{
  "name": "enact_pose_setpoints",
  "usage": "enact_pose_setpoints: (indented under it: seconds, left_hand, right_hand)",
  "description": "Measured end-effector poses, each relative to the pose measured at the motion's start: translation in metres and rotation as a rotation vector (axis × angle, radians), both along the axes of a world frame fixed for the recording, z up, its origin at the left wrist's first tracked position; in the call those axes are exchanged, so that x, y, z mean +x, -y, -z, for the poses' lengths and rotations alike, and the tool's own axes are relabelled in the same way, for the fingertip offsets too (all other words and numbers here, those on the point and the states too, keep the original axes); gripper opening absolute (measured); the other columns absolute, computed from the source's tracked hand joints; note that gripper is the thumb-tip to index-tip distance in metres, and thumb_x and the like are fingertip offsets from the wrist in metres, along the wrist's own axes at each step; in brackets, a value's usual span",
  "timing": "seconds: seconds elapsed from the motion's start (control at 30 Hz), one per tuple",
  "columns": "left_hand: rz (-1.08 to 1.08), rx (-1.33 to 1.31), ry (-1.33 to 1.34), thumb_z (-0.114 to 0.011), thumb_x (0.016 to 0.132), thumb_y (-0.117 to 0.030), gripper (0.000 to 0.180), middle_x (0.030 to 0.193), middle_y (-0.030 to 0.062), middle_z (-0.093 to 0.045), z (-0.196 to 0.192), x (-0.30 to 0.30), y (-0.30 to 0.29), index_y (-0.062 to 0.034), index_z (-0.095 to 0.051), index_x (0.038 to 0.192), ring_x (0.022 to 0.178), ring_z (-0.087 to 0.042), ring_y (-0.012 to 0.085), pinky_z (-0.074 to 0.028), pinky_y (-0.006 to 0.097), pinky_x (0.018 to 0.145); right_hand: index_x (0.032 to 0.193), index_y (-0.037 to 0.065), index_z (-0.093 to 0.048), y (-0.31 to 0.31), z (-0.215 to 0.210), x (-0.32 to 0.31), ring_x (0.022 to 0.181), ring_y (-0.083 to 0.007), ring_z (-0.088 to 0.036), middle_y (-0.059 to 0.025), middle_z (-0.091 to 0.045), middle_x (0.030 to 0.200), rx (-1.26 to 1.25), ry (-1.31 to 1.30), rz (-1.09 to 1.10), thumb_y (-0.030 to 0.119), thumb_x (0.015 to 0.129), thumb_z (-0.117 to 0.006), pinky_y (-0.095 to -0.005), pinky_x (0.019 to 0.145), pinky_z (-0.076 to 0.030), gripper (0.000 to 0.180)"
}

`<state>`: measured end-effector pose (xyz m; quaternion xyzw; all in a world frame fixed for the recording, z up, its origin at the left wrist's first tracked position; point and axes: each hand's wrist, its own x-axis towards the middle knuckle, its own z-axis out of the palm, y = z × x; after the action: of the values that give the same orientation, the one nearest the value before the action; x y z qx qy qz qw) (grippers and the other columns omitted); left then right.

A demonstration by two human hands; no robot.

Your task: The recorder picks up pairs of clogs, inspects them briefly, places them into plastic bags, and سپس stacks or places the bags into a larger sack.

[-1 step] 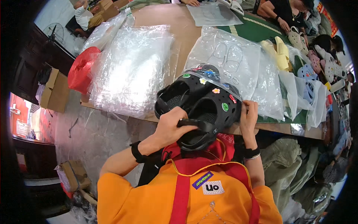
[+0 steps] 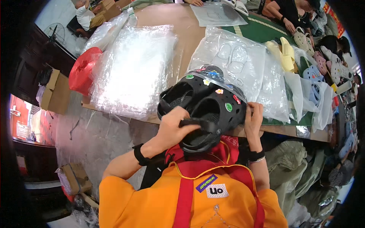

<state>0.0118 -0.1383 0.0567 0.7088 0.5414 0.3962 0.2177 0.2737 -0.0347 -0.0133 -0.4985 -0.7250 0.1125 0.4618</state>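
Observation:
I hold a pair of black clogs (image 2: 205,104) with small coloured charms on their tops, side by side, just above the near edge of the table (image 2: 190,36). My left hand (image 2: 175,128) grips the heel strap of the nearer clog. My right hand (image 2: 254,118) pinches the right side of the pair, at the edge of a clear plastic bag (image 2: 213,74) that covers the clogs' toes. An orange shirt and a red apron fill the bottom of the view.
A pile of clear plastic bags (image 2: 133,68) lies at left on the table, beside a red bag (image 2: 81,74). Bagged white clogs (image 2: 235,60) and yellow clogs (image 2: 283,53) lie behind. Another person (image 2: 292,13) works at the far right. Cardboard boxes (image 2: 53,91) stand on the floor.

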Motion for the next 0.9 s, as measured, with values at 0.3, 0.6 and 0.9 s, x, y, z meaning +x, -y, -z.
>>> enact_pose_setpoints:
  seconds: [0.3,0.6,0.9]
  left_hand:
    - [-0.311,0.179,0.107,-0.075,0.065,-0.007,0.025,0.068,0.0103,-0.051,0.013,0.015,-0.003,-0.0008,-0.052,0.074,0.058,-0.051,0.023,-0.04,0.031,0.053]
    - [-0.292,0.204,0.024,-0.076,0.064,-0.01,0.027,0.07,0.0107,-0.051,0.022,0.027,0.007,-0.0021,-0.052,0.073,0.061,-0.052,0.0282,-0.041,0.033,0.052]
    - [-0.155,0.112,-0.088,-0.075,0.064,-0.016,0.028,0.076,0.0087,-0.052,0.03,0.025,0.008,-0.0034,-0.054,0.079,0.072,-0.054,0.0277,-0.043,0.036,0.062]
  right_hand:
    - [0.094,0.0,-0.056,0.002,-0.005,0.003,0.08,-0.0292,-0.055,-0.0144,-0.054,0.091,-0.025,-0.039,-0.043,-0.005,0.079,-0.053,-0.0333,0.07,-0.045,0.017]
    - [0.089,0.0,-0.056,0.01,-0.014,0.006,0.073,-0.0263,-0.055,-0.0131,-0.054,0.084,0.004,0.021,-0.015,-0.006,0.073,-0.055,-0.0311,0.066,-0.045,0.017]
    - [0.086,0.001,-0.052,0.004,-0.006,0.008,0.072,-0.0276,-0.057,-0.0134,-0.052,0.081,-0.017,0.107,-0.042,-0.004,0.073,-0.054,-0.0332,0.063,-0.045,0.014]
